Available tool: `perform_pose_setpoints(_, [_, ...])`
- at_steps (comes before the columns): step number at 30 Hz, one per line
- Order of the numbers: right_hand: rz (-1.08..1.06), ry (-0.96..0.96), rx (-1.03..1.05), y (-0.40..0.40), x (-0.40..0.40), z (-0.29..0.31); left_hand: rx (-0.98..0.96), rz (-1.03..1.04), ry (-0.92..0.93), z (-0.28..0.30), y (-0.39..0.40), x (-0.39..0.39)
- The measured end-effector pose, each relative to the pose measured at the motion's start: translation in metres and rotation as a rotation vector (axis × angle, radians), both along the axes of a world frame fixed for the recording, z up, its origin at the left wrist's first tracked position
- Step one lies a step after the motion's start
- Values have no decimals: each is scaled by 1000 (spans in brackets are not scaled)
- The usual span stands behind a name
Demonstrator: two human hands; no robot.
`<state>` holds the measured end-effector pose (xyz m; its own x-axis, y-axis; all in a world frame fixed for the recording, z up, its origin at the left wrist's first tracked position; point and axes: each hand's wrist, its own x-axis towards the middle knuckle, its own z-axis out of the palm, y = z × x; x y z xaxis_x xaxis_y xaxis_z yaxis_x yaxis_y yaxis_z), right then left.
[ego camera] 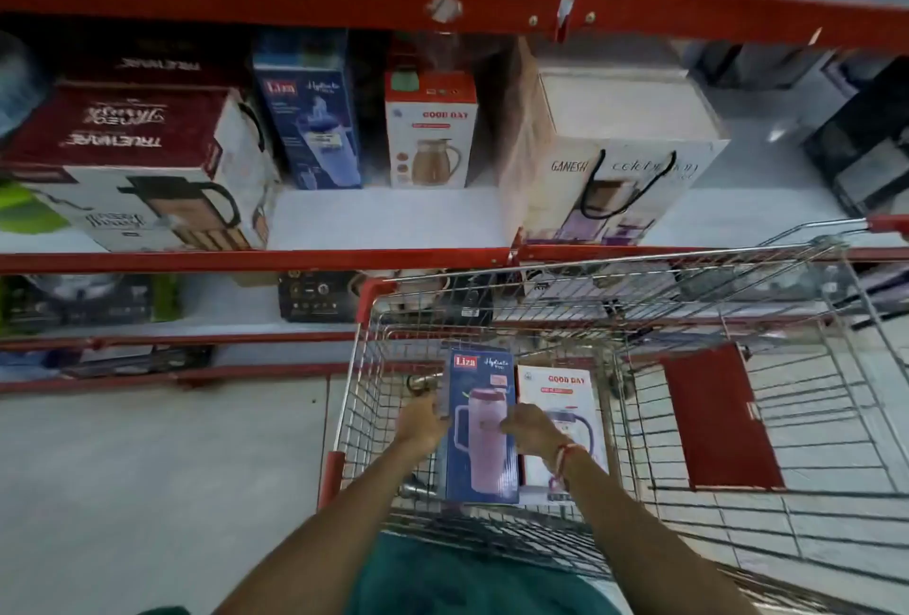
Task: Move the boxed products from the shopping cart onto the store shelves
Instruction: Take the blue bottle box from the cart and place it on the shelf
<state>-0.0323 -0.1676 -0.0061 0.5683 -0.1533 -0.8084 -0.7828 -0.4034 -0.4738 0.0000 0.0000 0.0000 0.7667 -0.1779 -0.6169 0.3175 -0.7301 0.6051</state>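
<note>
Left hand [422, 422] and right hand [533, 430] are clamping the tall blue Liza box [482, 422] in the wire shopping cart [738, 417]; lifting risks snagging the white Good Day box [565, 398] touching it.

Left arm: reaching forward and down, bare, nearly straight.
Left hand [422, 420]: gripping the left side of a box, fingers curling round its edge.
Right hand [533, 428]: pressing the box's right side, fingers bent.
Right wrist: wearing a red-and-white thread.
</note>
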Motion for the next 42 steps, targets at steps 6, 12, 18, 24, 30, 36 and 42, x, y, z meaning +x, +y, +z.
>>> perform_pose_setpoints(6, [-9, 2, 91, -2, -2, -17, 31, -63, 216, -13, -3, 8])
perform_pose_setpoints(12, [-173, 31, 192, 5, 9, 10, 16, -46, 328, -31, -1, 6])
perform_pose_setpoints(18, [-164, 78, 222, 24, 7, -3, -5, 113, 326, -42, 23, 10])
perform_pose_setpoints(24, [-127, -88, 293, 31, 24, 31, -212, 261, 267, 6, 46, 27])
perform_pose_setpoints(30, [-120, -273, 434, 33, 26, 122, -456, 319, 115, 91, 89, 35])
perform_pose_setpoints(36, [-110, -372, 368, 51, 29, 156, -516, 346, -16, 126, 98, 32])
perform_pose_setpoints(42, [-119, -589, 215, 71, 56, 165, -582, 431, -191, 143, 103, 54])
